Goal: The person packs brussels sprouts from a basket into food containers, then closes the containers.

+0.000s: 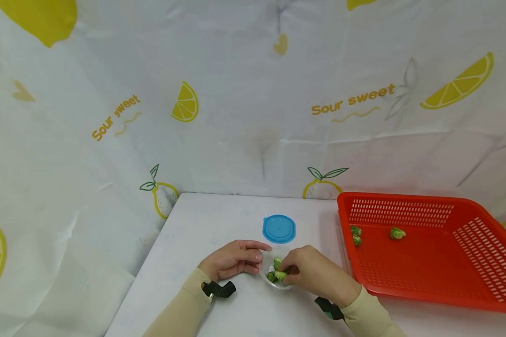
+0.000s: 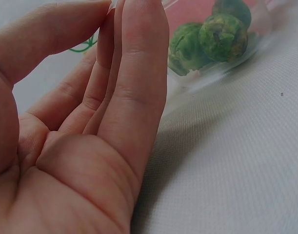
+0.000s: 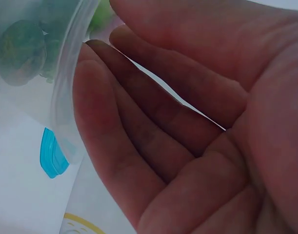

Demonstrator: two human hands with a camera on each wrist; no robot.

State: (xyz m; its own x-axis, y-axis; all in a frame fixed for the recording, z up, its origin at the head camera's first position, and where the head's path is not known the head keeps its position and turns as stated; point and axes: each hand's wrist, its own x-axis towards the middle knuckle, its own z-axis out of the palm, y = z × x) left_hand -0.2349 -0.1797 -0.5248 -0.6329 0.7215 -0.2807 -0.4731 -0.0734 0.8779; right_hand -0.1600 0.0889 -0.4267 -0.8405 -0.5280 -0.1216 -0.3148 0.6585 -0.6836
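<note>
A small clear plastic bowl (image 1: 283,286) stands on the white table with Brussels sprouts (image 2: 223,38) inside. My left hand (image 1: 236,260) holds its left edge, thumb and fingertips at the rim. From the right, my right hand (image 1: 316,275) reaches over the bowl and pinches a Brussels sprout (image 1: 280,275) among the others. In the right wrist view, the fingers curl in beside the bowl's wall, and a bit of bright green sprout (image 3: 100,22) shows by the fingertips. The far side of the pinched sprout is hidden by the hand.
Behind the bowl lies a round blue lid (image 1: 279,229). A large red plastic basket (image 1: 409,271) stands to the right, with a Brussels sprout (image 1: 398,233) near its middle and others (image 1: 356,235) at its left wall. A lemon-printed cloth (image 1: 244,154) hangs along the table's back edge.
</note>
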